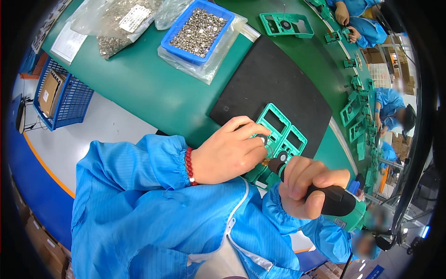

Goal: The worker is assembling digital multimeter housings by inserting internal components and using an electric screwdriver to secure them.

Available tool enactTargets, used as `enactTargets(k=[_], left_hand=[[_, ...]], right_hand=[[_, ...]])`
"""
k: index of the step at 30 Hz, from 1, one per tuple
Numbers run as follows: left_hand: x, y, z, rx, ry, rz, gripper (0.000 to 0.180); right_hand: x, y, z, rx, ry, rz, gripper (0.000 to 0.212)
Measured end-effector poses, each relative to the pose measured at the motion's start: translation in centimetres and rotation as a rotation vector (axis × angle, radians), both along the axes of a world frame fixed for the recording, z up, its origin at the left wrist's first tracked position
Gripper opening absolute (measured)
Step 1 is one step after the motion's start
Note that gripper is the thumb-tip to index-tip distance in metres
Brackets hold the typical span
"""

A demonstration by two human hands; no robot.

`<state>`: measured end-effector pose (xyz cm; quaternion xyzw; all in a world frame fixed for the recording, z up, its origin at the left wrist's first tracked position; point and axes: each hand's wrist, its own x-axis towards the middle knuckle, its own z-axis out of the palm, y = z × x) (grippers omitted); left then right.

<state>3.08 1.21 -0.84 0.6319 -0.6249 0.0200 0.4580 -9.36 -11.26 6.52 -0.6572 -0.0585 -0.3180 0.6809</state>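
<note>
My right hand (302,183) is wrapped round a black and green electric screwdriver (338,203), its dark nose tilted down to the left. That nose meets a green plastic housing (293,141) with square openings, at the near end of the black mat. My left hand (230,152), a red bead bracelet on its wrist, lies over the housing's left side with fingers bent down onto it. Beside its fingertips sits a round black part (282,156), and a thin wire shows close by. Fingers and tool hide the tip of the bit and whatever it touches.
A blue tray (228,15) of small metal pieces stands at the far side, beside a plastic bag (125,28) of similar pieces. Another green housing (304,29) lies beyond the black mat (274,69). Several more housings line the right, where other people work. A blue basket (76,100) stands left.
</note>
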Motion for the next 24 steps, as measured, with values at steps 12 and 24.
enactTargets(k=[12,24], left_hand=[[15.9,-1.1,-0.1,0.286,-0.322,0.381,0.023],[20.4,-1.3,-1.0,0.622,-0.516,0.434,0.017]], right_hand=[[1.1,0.3,-0.6,0.082,-0.022,-0.347,0.032],[3.2,-0.2,-2.5,0.109,0.071,-0.33,0.024]])
